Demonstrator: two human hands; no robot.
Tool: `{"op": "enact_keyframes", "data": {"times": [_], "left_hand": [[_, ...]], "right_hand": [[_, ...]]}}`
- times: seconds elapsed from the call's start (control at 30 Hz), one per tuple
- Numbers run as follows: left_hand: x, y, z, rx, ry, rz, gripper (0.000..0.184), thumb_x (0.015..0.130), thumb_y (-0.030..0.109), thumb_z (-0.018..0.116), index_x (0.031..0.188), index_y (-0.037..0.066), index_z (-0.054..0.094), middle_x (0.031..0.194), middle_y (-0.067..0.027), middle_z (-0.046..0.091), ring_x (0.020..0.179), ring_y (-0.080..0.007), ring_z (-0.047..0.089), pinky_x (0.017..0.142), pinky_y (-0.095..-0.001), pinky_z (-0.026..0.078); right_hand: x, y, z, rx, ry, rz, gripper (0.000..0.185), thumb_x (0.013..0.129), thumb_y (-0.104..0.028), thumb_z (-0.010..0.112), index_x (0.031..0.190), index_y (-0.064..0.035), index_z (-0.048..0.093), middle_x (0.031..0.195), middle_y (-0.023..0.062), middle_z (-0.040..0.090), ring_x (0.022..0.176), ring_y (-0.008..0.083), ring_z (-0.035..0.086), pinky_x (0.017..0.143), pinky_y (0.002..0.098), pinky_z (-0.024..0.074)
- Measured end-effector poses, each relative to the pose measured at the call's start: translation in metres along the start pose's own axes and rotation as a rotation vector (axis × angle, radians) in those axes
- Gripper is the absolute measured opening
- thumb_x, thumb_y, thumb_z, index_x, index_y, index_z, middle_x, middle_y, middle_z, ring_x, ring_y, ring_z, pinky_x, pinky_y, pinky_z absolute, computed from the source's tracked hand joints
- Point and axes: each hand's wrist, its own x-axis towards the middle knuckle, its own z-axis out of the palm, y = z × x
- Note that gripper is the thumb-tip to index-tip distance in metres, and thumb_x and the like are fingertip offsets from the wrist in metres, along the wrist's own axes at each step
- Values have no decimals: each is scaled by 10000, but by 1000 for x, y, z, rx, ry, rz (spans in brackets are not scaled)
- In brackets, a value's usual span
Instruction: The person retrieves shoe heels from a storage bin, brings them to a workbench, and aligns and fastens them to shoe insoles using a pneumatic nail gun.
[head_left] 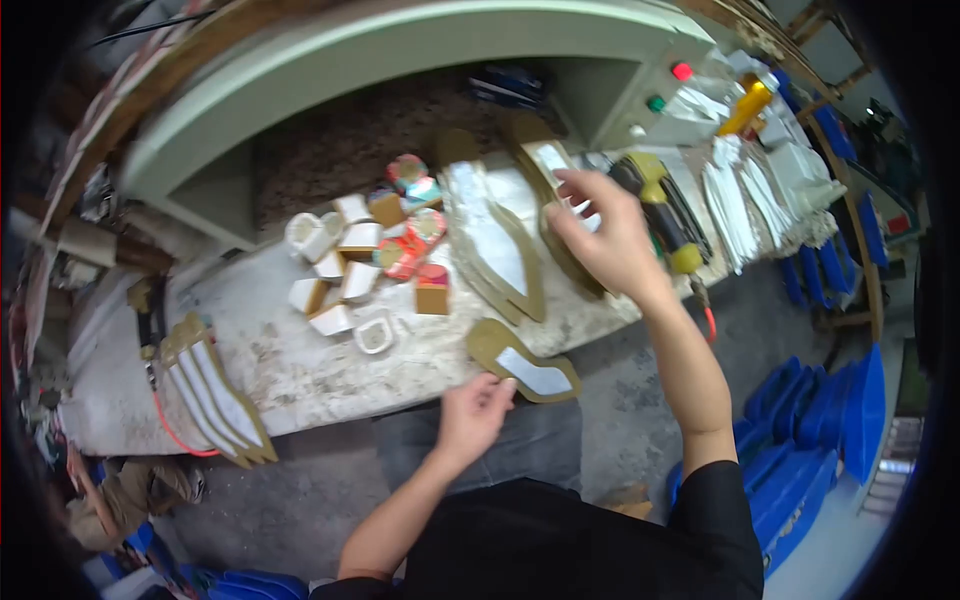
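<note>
My left hand (474, 418) pinches the edge of a small curved tan board piece (487, 344), which has a white strip on its face and sits at the bench's front edge. Over a stack of tan board pieces (527, 132) hangs my right hand (605, 228), its thumb and forefinger apart. White shows between those fingers, seemingly the stack's surface behind them. Longer shaped tan pieces with white faces (508, 255) lie between the two hands. Just right of my right hand rests a yellow and black power tool (655, 190) with an orange hose.
White and orange small containers and brown-sided blocks (360, 240) cluster mid-bench. More strip pieces (215, 385) and another tool (146, 312) lie left. A pale green machine housing (400, 45) arches behind. Blue shaped parts (800, 430) stand right, and a person (125, 500) is at lower left.
</note>
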Motion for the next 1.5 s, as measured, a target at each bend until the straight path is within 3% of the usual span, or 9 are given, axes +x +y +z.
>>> {"op": "enact_keyframes", "data": {"times": [0.2, 0.37, 0.43, 0.47, 0.73, 0.87, 1.27, 1.37, 1.5], "left_hand": [[-13, 15, -48, 220, -15, 412, 133, 1023, 120, 680, 923, 31, 685, 911, -9, 641, 814, -131, 548, 755, -270, 450], [-50, 59, -158, -342, 304, 190, 218, 1036, 109, 630, 1234, 37, 686, 1074, -23, 696, 961, -119, 603, 872, -259, 499], [-43, 60, -226, -240, 443, 451, 338, 1020, 76, 643, 1356, 43, 658, 1211, -52, 714, 1056, -117, 639, 914, -245, 511], [-51, 80, -250, -615, 465, 490, 346, 1013, 48, 641, 1359, 39, 648, 1218, -60, 706, 1045, -123, 641, 921, -250, 516], [-65, 82, -466, -426, 820, 484, 282, 1042, 94, 604, 1274, -35, 699, 1128, -103, 748, 966, -144, 669, 886, -255, 521], [-63, 69, -476, 223, 1140, 303, 273, 1033, 122, 611, 1192, -66, 728, 1054, -116, 769, 920, -156, 674, 850, -278, 529], [-30, 30, -450, 311, 1374, 497, 304, 1006, 138, 627, 1201, -79, 713, 1080, -177, 770, 981, -260, 709, 898, -335, 545], [-34, 26, -428, 930, 1656, 659, 341, 968, 74, 654, 1284, -48, 687, 1197, -203, 732, 1112, -317, 673, 988, -386, 520], [-42, 88, -276, 635, 1231, 745, 324, 923, 20, 685, 1245, -12, 702, 1127, -147, 744, 1014, -291, 681, 921, -372, 538]], "right_hand": [[38, 13, 150, -80, 35, -9, 645, 955, -272, 667, 1454, 98, 496, 1293, 314, 599, 1208, 478, 590, 1074, 514, 482], [47, -8, 149, -135, 192, -19, 577, 969, -302, 697, 1367, 100, 579, 1205, 279, 658, 1091, 423, 644, 975, 479, 521], [54, -16, 151, -132, 217, -42, 583, 957, -331, 726, 1330, 102, 614, 1220, 276, 677, 1105, 423, 658, 1001, 457, 519], [58, -18, 152, -99, 171, 14, 625, 943, -361, 756, 1331, 110, 623, 1281, 282, 680, 1154, 422, 661, 1025, 448, 517], [57, -33, 140, -167, 150, 62, 668, 981, -412, 724, 1376, 113, 604, 1333, 277, 676, 1208, 410, 661, 1041, 436, 518], [56, -36, 137, -183, 144, 67, 669, 993, -430, 707, 1376, 109, 608, 1326, 270, 682, 1216, 412, 659, 1047, 428, 517], [58, 7, 137, -213, 185, 39, 689, 958, -475, 732, 1338, 92, 638, 1269, 255, 705, 1154, 398, 683, 1014, 426, 536], [54, -17, 129, -190, 136, 40, 597, 920, -446, 749, 1216, 67, 680, 1110, 247, 721, 987, 398, 692, 873, 449, 554], [43, -10, 142, -215, 281, -57, 520, 892, -416, 750, 1145, 35, 697, 1030, 234, 718, 897, 400, 684, 806, 471, 554]]}}
